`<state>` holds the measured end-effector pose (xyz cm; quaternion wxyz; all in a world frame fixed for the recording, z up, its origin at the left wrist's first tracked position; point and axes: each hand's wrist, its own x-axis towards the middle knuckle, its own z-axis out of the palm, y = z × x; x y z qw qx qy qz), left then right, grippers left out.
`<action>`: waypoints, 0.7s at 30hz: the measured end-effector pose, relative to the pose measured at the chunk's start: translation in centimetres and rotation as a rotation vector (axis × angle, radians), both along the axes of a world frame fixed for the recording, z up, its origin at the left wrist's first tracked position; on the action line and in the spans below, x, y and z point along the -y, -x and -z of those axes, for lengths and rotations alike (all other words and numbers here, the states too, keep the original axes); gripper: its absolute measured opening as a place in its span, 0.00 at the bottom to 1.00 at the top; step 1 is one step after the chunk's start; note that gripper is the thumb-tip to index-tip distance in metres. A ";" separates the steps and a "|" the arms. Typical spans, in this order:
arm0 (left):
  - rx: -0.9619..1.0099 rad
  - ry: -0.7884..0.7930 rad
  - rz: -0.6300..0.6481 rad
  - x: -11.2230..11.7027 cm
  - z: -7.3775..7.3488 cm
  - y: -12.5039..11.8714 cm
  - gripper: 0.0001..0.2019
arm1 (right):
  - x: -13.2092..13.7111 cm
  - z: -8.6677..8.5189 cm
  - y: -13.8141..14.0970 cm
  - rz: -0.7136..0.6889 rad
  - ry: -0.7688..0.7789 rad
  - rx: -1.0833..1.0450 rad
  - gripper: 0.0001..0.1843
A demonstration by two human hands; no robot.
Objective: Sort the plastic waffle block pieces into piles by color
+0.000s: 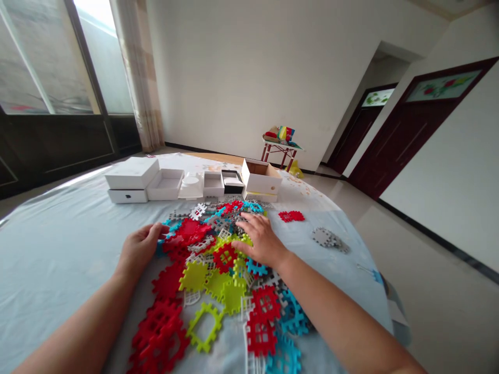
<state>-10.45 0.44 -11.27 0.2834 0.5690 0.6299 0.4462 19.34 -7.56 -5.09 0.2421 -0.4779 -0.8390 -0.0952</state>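
A spread-out heap of flat plastic interlocking building pieces with notched edges lies before me. My left hand (141, 246) is at the heap's left edge, fingers curled and close together beside a blue piece (172, 226); what they pinch, if anything, is hidden. My right hand (262, 240) rests over the right part of the heap, fingers apart, above grey and green pieces. Between the hands are a red panel (192, 231) and a red window piece (225, 257). Nearer lie green panels (194, 276), a green frame (205, 327), red window pieces (261, 335) and blue pieces (284, 356).
Behind the heap stand a white lidded box (132, 174), an open white tray (167, 184), a black-edged box (233, 182) and an open carton (262, 179). Red pieces (291, 216) and grey pieces (329, 239) lie apart on the right of the cloth-covered table (78, 244).
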 end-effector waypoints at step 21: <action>0.018 0.052 -0.036 -0.1 -0.3 0.2 0.21 | 1.0 -0.3 -5.5 0.044 0.241 -0.419 0.21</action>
